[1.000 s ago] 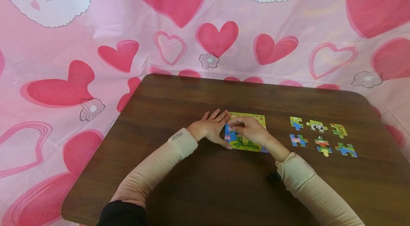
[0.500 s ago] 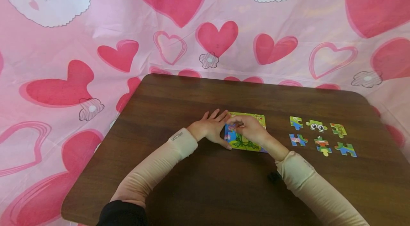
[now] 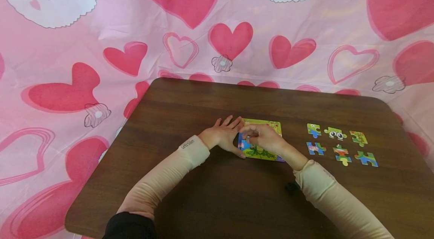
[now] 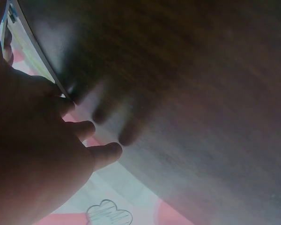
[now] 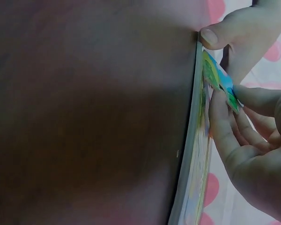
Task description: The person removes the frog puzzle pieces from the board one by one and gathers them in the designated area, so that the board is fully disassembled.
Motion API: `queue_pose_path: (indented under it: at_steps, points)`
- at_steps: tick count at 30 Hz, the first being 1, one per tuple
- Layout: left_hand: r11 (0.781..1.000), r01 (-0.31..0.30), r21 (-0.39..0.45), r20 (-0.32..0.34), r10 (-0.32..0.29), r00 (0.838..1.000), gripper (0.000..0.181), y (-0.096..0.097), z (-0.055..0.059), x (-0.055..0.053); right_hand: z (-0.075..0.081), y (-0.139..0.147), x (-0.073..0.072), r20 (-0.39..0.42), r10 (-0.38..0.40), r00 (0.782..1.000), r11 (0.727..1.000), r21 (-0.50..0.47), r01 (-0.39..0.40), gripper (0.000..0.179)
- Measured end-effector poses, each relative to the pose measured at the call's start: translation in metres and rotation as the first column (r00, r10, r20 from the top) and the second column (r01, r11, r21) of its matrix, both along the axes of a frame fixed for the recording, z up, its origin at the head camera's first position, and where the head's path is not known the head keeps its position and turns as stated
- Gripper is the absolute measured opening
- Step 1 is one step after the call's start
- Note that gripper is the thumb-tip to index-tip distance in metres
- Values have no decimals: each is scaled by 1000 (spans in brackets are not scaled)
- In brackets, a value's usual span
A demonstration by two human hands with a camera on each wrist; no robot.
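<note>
A frog jigsaw puzzle (image 3: 271,123) lies flat on the table in the head view. My left hand (image 3: 225,137) rests along its left edge, fingers spread and thumb at the near corner. Over the puzzle's left part, my right hand (image 3: 266,136) has its fingers bent. The right wrist view shows that hand pinching a green and blue puzzle piece (image 5: 218,77) between thumb and fingers. The piece stands tilted, one end raised off the puzzle tray (image 5: 189,154). From the left wrist view, my left fingers (image 4: 105,154) reach out along the dark tabletop.
Several loose pieces lie in two rows to the right, among them an eyes piece (image 3: 335,133) and a red mouth piece (image 3: 342,154). A small black object (image 3: 292,188) sits by the right sleeve. Heart-printed cloth (image 3: 230,39) hangs behind the brown table (image 3: 190,96).
My right fingers have shifted slightly over the puzzle's left part, and less of the blue there shows now. The left hand and the loose pieces stay put.
</note>
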State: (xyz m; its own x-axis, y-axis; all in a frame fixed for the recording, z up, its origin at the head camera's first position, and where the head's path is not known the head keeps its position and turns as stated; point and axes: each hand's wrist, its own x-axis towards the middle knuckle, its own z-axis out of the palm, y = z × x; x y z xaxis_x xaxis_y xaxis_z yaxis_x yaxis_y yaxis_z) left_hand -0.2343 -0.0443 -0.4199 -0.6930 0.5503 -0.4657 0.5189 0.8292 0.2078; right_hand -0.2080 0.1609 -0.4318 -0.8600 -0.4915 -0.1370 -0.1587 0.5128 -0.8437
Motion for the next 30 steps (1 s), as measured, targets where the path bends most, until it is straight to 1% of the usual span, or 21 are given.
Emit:
queue_pose_path:
  at_steps: [3,7,13,18,26,30]
  points:
    - [1000,2,-3,-8,-2,1000,126,1,0,0,-1,1,0,56,10,998,999,-33,-8,36]
    - [1000,0,-9,-17,0,1000,126,1,1,1,-3,3,-1,83,7,997,999,-43,-4,36]
    - [1000,-3,-7,-23,3,1000,126,2,0,1,-1,14,-3,149,-27,988,994,-98,42,35]
    - [1000,-8,-10,-27,8,1000,128,3,0,0,3,29,-4,192,-42,981,987,-146,71,40]
    - [1000,-8,-11,-34,8,999,127,3,0,0,8,56,-2,264,-96,960,975,-169,144,43]
    - [1000,-5,-3,-32,5,999,127,3,-1,0,7,72,0,326,-118,938,962,-198,190,48]
